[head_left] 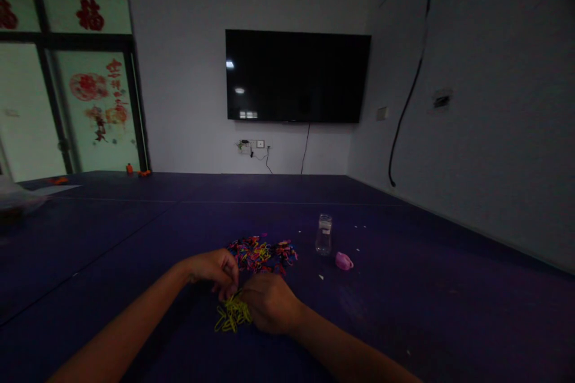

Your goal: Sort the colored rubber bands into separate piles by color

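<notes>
A small pile of yellow rubber bands lies on the dark purple surface in front of me. My left hand is at its far edge, fingers bent and fingertips pinched at a yellow band. From the right, my right hand comes in closed, its thumb and fingers pressed together beside the same pile; what they pinch is hidden. The two hands' fingertips are almost touching. Just beyond them spreads a heap of mixed-colour rubber bands, partly covered by my hands.
A clear bottle without a lid stands right of the heap, with a pink cap beside it. White scraps are scattered nearby. A whitish plastic bag is at the far left. A black cable hangs along the right wall.
</notes>
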A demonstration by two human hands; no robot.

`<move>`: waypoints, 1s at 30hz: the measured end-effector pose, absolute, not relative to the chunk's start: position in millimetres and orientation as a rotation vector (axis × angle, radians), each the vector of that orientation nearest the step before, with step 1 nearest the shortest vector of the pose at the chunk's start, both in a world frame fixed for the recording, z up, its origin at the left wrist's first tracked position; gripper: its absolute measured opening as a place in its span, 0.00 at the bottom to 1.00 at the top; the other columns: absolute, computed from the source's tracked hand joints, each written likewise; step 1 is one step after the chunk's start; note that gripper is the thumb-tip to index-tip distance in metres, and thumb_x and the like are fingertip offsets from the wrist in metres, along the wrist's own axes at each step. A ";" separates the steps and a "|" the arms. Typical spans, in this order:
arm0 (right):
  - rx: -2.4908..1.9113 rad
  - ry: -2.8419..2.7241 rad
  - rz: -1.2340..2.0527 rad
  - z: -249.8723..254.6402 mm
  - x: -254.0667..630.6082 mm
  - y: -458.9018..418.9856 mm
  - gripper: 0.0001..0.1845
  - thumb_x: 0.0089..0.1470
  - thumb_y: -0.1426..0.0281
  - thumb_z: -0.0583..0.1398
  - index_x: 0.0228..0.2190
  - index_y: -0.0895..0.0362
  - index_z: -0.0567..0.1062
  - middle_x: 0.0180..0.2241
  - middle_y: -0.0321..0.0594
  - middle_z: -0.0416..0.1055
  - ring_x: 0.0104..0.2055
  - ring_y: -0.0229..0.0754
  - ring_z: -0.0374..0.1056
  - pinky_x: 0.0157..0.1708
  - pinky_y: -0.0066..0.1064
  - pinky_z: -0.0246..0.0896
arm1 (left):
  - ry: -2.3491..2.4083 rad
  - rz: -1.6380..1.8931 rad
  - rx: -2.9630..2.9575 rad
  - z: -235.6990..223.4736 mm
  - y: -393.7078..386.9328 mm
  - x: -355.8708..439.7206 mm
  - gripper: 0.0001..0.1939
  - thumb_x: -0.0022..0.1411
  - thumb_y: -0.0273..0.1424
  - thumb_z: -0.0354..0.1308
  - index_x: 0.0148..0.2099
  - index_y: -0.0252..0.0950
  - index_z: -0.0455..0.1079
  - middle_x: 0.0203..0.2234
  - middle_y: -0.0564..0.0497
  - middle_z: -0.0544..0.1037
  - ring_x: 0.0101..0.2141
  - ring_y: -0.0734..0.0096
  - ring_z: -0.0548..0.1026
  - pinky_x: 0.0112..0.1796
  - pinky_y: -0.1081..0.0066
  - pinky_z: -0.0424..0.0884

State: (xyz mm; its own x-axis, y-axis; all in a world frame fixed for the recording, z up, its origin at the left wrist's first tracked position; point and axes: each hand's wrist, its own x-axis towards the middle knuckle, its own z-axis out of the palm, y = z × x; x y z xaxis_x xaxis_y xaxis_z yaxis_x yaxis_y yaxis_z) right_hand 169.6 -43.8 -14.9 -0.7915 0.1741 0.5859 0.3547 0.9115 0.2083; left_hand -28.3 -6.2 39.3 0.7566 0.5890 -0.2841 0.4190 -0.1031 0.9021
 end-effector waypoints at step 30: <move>-1.336 -2.262 -0.047 -4.1 185.3 -22.5 0.18 0.46 0.79 0.50 0.36 0.56 0.75 0.37 0.42 0.71 0.45 0.42 0.61 0.46 0.31 0.50 | 1.217 1.020 2.852 -4.2 1.3 -13.6 0.09 0.56 0.27 0.52 0.37 0.40 0.73 0.35 0.49 0.77 0.43 0.63 0.69 0.44 0.59 0.64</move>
